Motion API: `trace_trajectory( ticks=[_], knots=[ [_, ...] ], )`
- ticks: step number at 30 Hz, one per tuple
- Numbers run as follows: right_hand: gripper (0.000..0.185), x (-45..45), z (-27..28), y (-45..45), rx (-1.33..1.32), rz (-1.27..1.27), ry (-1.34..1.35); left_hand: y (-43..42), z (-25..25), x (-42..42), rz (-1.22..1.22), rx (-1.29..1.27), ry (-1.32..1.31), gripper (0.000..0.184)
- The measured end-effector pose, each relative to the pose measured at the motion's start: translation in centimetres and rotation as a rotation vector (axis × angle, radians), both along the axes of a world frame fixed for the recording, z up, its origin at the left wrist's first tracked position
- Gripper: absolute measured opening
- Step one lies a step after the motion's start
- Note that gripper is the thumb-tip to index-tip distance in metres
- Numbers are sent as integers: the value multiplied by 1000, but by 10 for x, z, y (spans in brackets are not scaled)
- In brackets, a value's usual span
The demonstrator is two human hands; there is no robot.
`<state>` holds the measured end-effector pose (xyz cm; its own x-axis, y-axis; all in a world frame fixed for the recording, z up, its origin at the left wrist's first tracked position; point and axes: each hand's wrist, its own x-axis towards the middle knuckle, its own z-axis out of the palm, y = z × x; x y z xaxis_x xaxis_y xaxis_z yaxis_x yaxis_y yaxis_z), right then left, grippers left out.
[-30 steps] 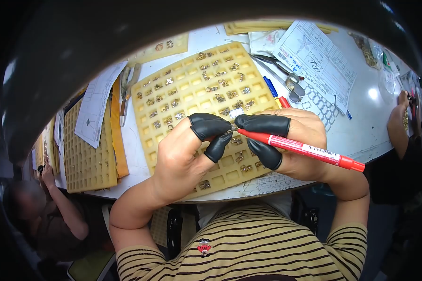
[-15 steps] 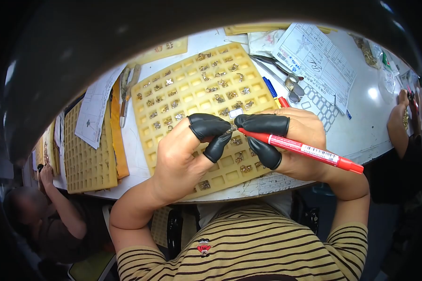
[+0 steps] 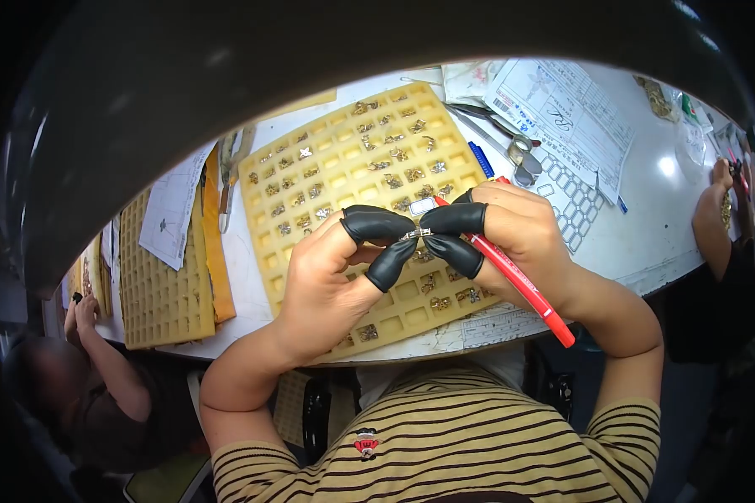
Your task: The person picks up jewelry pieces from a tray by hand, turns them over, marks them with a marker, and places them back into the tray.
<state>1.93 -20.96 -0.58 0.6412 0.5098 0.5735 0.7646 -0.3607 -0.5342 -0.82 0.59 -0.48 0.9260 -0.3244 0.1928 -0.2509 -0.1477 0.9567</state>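
Between my two hands, over the yellow tray (image 3: 257,226), a tiny metal jewelry piece (image 3: 417,234) is pinched. My left hand (image 3: 327,260), with black finger cots on thumb and forefinger, grips its left side. On the other side, the black-capped thumb and forefinger of my right hand (image 3: 516,230) close on it too. A red marker pen (image 3: 524,285) is tucked in my right hand, its body slanting down to the right. Small metal jewelry pieces fill many of the tray's square pockets. The fingertips hide most of the held piece.
Left of the tray lie a second yellow tray (image 3: 164,293), papers (image 3: 174,210) and a tool with a metal blade (image 3: 225,201). Behind are a blue pen (image 3: 481,159), metal tools (image 3: 524,159) and printed sheets (image 3: 562,109). Other people's arms (image 3: 713,218) show at both sides.
The red marker's tip has left the jewelry piece and its body has swung down steeper. My right thumb and forefinger have closed onto the piece beside my left fingers.
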Motion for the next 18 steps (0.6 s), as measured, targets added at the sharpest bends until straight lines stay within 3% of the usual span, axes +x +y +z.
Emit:
trace_trajectory(
  ticks=[8,10,13,18],
  knots=[
    [21,2,-5,2,26,-22,-140,-2,0,1,24,71,-112,22],
    [20,2,-4,0,-3,-18,-172,-3,4,2,55,235,-266,25],
    [18,1,-2,0,-73,-33,-242,-3,4,4,61,282,-398,26],
    [19,1,-5,1,-40,-7,-254,-2,6,4,61,321,-408,23]
  ],
)
